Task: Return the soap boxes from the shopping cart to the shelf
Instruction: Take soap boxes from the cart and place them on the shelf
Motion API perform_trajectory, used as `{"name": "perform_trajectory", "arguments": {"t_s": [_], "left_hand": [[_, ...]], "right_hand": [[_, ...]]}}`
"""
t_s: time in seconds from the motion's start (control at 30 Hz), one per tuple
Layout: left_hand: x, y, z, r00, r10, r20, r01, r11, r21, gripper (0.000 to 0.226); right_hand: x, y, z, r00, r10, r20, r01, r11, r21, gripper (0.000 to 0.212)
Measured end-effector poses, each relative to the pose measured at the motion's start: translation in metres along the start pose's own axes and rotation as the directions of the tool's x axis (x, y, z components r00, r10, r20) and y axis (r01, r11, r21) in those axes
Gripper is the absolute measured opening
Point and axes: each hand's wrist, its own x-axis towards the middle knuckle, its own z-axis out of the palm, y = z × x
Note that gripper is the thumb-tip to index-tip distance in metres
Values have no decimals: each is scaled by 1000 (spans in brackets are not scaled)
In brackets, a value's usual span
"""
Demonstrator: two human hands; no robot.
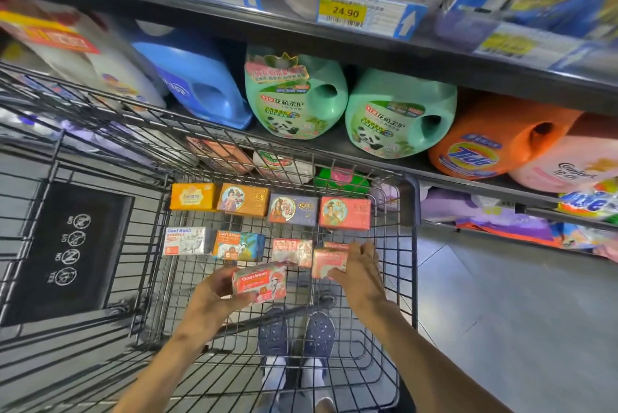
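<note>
Inside the black wire shopping cart (409,245) lie several soap boxes in two rows. The far row runs from a yellow box (192,201) to an orange one (243,199), a purple one (293,209) and a red one (345,213). The near row has a white Goat Soap box (185,241), a blue-orange one (238,246) and a pink one (291,251). My left hand (214,292) holds a pink Goat Soap box (260,282) lifted above the cart floor. My right hand (359,270) grips another pink Goat Soap box (329,262) at the right of the near row.
Shelves stand right behind the cart. On them are a blue jug (197,84), two green panda jugs (294,95), an orange Tide jug (495,141) and price tags (347,13). The cart's black child-seat flap (67,252) is at left. Grey floor (518,312) lies to the right.
</note>
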Motion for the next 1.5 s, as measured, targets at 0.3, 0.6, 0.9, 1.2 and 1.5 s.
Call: {"name": "perform_trajectory", "arguments": {"t_s": [0.3,0.6,0.9,1.2,1.5], "left_hand": [[-7,11,-1,1000,8,4,-8,1000,-1,43],[-33,70,-14,990,134,38,-137,988,76,48],[-127,236,8,885,412,218,-442,890,112,69],[-238,386,147,585,588,558,-773,614,163,47],[-333,422,340,331,539,774,-890,452,66,55]], "right_hand": [[-14,11,-1,973,-213,-92,218,975,41,16],[-56,-34,-70,995,-99,-9,84,796,599,26],[-182,-25,-230,957,-103,-272,272,650,709,30],[-347,60,-368,793,111,-599,457,540,707,42],[-487,201,-432,573,332,-749,520,559,646,41]]}}
